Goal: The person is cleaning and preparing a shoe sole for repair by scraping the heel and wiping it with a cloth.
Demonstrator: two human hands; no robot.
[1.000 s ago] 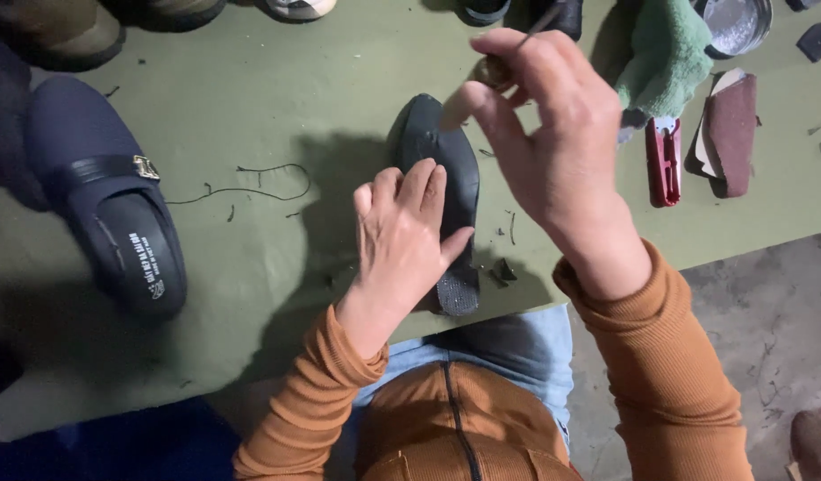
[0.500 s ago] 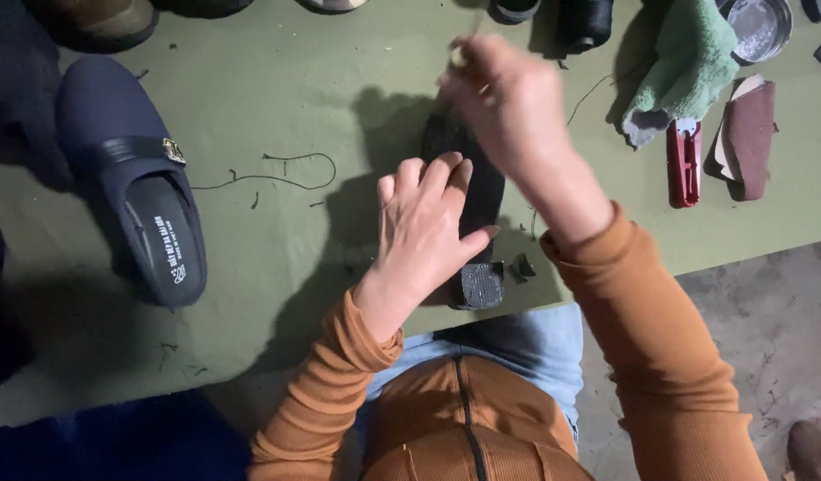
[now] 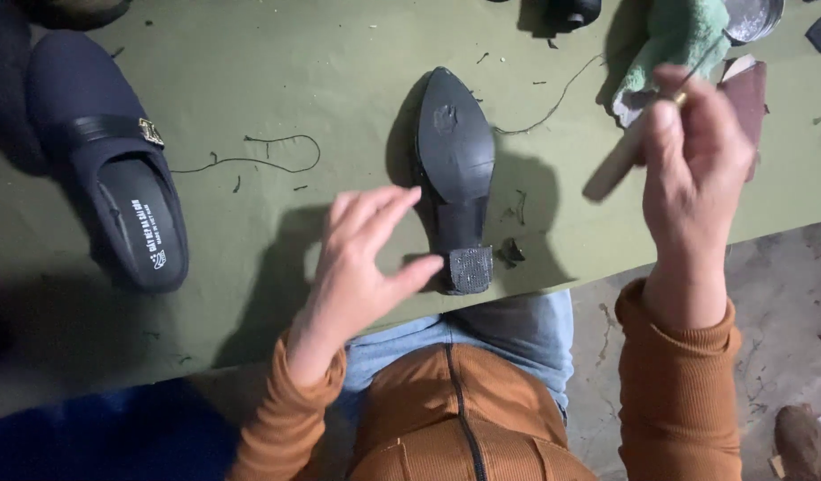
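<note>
A black heeled shoe (image 3: 455,169) lies sole-up on the green table (image 3: 277,80), its toe pointing away and its heel block (image 3: 470,268) near the front edge. My left hand (image 3: 361,267) hovers just left of the heel with fingers spread, holding nothing; the thumb tip reaches toward the heel. My right hand (image 3: 695,169) is raised at the right and grips a pale wooden-handled tool (image 3: 617,165) with a thin metal tip.
A dark blue slip-on shoe (image 3: 116,178) with a buckle lies at the left. Loose thread (image 3: 259,156) and scraps lie on the table. A green cloth (image 3: 678,36), a metal tin (image 3: 751,16) and a brown leather piece (image 3: 749,89) sit at the back right.
My left hand has lifted off the black shoe and moved left, uncovering its sole. My right hand has swung from above the shoe out to the right with the tool.
</note>
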